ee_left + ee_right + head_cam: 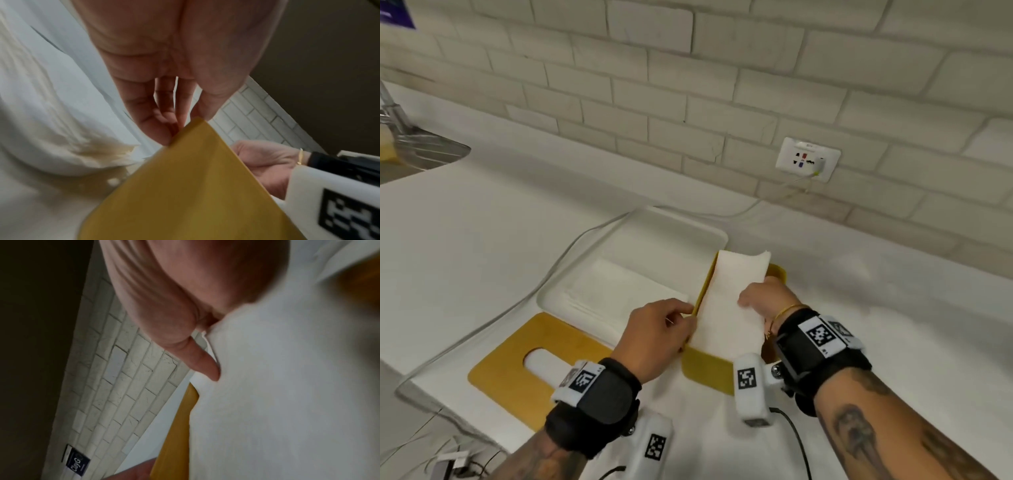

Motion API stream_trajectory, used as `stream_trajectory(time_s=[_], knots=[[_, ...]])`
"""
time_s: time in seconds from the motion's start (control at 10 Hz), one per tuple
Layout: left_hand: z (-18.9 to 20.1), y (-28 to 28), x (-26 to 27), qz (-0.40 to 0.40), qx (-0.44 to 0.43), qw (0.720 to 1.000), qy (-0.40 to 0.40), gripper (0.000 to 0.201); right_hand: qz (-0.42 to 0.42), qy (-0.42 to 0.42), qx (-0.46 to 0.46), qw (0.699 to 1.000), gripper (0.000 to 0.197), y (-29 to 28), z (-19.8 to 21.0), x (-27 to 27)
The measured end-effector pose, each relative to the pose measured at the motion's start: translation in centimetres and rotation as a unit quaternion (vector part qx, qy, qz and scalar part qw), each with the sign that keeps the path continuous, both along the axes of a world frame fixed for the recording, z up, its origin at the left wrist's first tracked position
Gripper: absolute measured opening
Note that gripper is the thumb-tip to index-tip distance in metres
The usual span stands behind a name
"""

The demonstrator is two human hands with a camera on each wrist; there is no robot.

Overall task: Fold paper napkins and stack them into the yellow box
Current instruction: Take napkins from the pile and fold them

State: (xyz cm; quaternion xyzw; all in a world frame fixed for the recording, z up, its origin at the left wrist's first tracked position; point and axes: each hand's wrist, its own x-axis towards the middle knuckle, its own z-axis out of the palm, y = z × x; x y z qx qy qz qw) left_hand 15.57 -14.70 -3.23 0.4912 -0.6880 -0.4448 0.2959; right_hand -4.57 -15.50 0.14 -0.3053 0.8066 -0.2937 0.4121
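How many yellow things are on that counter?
2. The yellow box sits under the folded napkin, between both hands. Its flat yellow lid, with a slot, lies at the left. More may be hidden.

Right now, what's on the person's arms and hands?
Both forearms bare and tattooed. Each wrist has a black strap carrying white blocks with black square-pattern markers and a white camera housing trailing a black cable. Thin gold bangle on the right wrist. No sleeves, no gloves.
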Motion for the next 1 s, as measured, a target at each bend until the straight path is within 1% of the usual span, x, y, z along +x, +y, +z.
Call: stream_trajectory(time_s=[0.1,0.2,0.3,0.4,0.5,0.6,0.7,0.8,0.9,1.0], knots=[[-0.2,-0.2,-0.1,-0.007,-0.006,1.0,0.012,0.006,0.015,0.049,0.039,0.998,0.031,-0.8,-0.7,0.9],[-0.1,-0.3,-0.2,-0.022,-0.03,0.999,-0.003,0.012,0.056,0.099,0.094,0.989,0.039,-0.7,-1.4,1.5],[0.1,0.0,-0.2,-0.03,-0.037,0.999,0.0,0.012,0.062,0.099,0.128,0.985,0.041,-0.4,-2.0,1.6],[0.0,0.0,-0.1,-0.029,-0.047,0.998,0.001,0.014,0.049,0.088,0.097,0.99,0.041,-0.4,-2.5,1.5],[-0.1,0.1,0.0,-0.026,-0.052,0.998,0.002,0.011,0.024,0.077,0.082,0.993,0.043,-0.5,-2.6,1.4],[0.1,0.3,-0.1,-0.028,-0.065,0.997,-0.012,0.012,-0.001,0.078,0.069,0.995,0.052,-0.3,-2.4,1.8],[0.1,0.2,-0.1,-0.021,-0.078,0.996,-0.024,0.015,0.005,0.105,0.053,0.993,0.071,0.2,-1.3,2.9],[0.3,0.2,-0.3,-0.022,-0.092,0.995,-0.044,0.014,0.084,0.171,0.024,0.981,0.061,1.7,0.4,3.8],[0.5,0.3,-0.5,-0.024,-0.105,0.992,-0.068,0.015,0.171,0.212,-0.032,0.962,0.036,4.3,2.2,3.9],[0.9,0.4,-0.6,-0.024,-0.105,0.99,-0.086,0.016,0.114,0.33,-0.091,0.933,0.027,6.8,3.6,2.3]])
